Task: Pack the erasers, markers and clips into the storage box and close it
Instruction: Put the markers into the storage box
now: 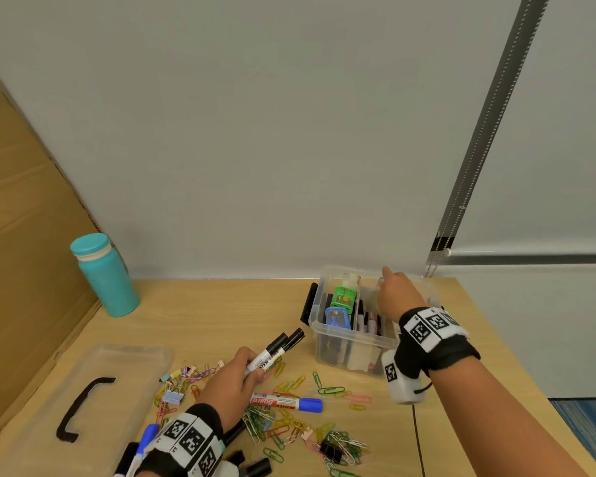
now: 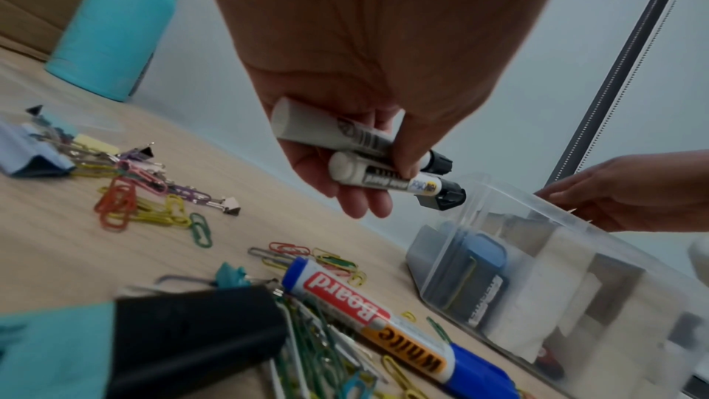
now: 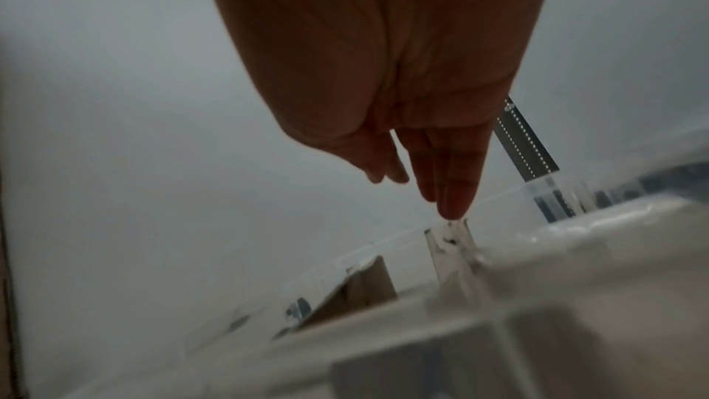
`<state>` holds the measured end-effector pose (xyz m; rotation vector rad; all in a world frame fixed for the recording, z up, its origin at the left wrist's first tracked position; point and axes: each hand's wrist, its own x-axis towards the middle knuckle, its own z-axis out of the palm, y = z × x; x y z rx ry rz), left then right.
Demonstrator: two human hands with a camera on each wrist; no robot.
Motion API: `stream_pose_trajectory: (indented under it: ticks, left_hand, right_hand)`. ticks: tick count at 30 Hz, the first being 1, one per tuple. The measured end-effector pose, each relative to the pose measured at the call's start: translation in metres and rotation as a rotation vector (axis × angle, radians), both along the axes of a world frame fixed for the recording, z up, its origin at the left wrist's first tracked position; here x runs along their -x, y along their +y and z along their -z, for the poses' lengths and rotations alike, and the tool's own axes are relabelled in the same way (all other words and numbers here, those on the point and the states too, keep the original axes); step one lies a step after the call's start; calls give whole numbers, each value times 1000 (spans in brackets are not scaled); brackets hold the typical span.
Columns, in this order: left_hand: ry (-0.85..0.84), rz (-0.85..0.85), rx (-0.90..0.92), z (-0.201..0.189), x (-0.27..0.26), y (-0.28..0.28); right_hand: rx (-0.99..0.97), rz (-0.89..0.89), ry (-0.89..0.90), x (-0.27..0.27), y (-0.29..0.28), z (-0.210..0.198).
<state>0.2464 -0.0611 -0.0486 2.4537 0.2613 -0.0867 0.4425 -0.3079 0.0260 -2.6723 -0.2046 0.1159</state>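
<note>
My left hand (image 1: 236, 375) grips two black-capped white markers (image 1: 276, 349), lifted just above the table; the left wrist view shows its fingers curled round the two markers (image 2: 364, 156). The clear storage box (image 1: 344, 342) stands open at the back right, holding erasers and markers. My right hand (image 1: 393, 294) hovers over the box's far side with straight fingers (image 3: 452, 193) just above a clear divider (image 3: 452, 241), holding nothing. A blue-capped whiteboard marker (image 1: 286, 402) lies among scattered paper clips (image 1: 283, 428) and binder clips (image 1: 172, 395).
The clear lid (image 1: 83, 401) with a black handle lies at the front left. A teal bottle (image 1: 104, 275) stands at the back left beside a cardboard sheet (image 1: 21, 253). More markers (image 1: 255, 468) lie by my left wrist. The wall is close behind the box.
</note>
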Motion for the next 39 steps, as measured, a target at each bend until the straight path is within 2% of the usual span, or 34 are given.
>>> stream_pose_trajectory:
  ticks: [3, 6, 9, 14, 19, 22, 25, 27, 33, 39]
  left_hand:
    - [-30, 8, 13, -4, 3, -6]
    - [-99, -1, 106, -15, 3, -18]
    - [-165, -5, 174, -36, 2, -38]
    - [-231, 64, 158, -72, -25, -85]
    - [-80, 115, -70, -88, -93, -146]
    - [74, 113, -183, -98, -133, -173]
    - [243, 187, -266, -99, -159, -187]
    - [263, 215, -299, -93, -166, -189]
    - [189, 89, -200, -83, -168, -180]
    - [267, 204, -395, -81, -172, -193]
  right_hand:
    - [12, -5, -100, 12, -21, 2]
    - [95, 60, -183, 35, -44, 15]
    - [133, 137, -139, 51, -60, 39]
    - [45, 132, -146, 53, -66, 57]
    - [35, 127, -168, 55, -64, 58]
    - [26, 127, -173, 56, -64, 57]
    - [21, 121, -183, 57, -63, 57]
    - [22, 120, -188, 57, -64, 57]
    - [37, 114, -203, 56, -64, 59]
    - [39, 122, -212, 56, -63, 60]
